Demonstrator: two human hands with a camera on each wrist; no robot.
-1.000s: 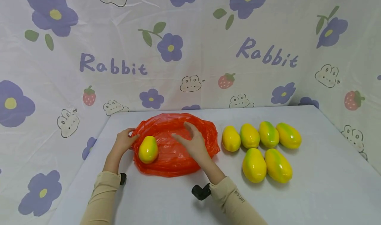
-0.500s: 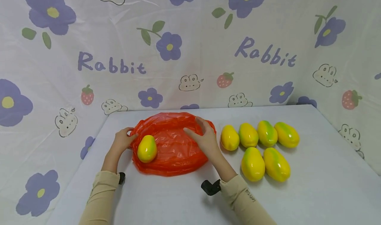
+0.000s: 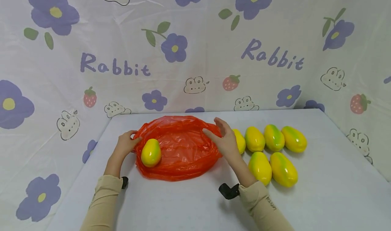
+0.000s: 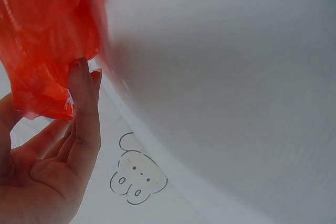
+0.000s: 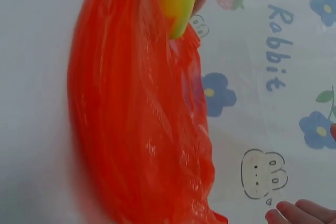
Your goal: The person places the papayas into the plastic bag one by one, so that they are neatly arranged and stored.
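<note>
A red plastic bag [image 3: 180, 149] lies spread open on the table. One yellow-green mango [image 3: 151, 153] sits inside at its left end, and it also shows at the top of the right wrist view. My left hand [image 3: 124, 145] pinches the bag's left rim; in the left wrist view the thumb and fingers [image 4: 84, 98] close round the crumpled red edge. Over the bag's right rim hovers my right hand [image 3: 227, 144], fingers spread and holding nothing. It partly covers the nearest mango [image 3: 240, 142] of the group on the right.
Several more mangoes stand right of the bag: a back row with one mango [image 3: 274, 138] near its middle, and a front pair including a mango [image 3: 284, 170]. The white table [image 3: 171, 207] meets a patterned cloth backdrop [image 3: 213, 54].
My right hand has moved right, from above the bag's middle to its right rim near the mangoes. My left hand keeps its hold on the bag's rim.
</note>
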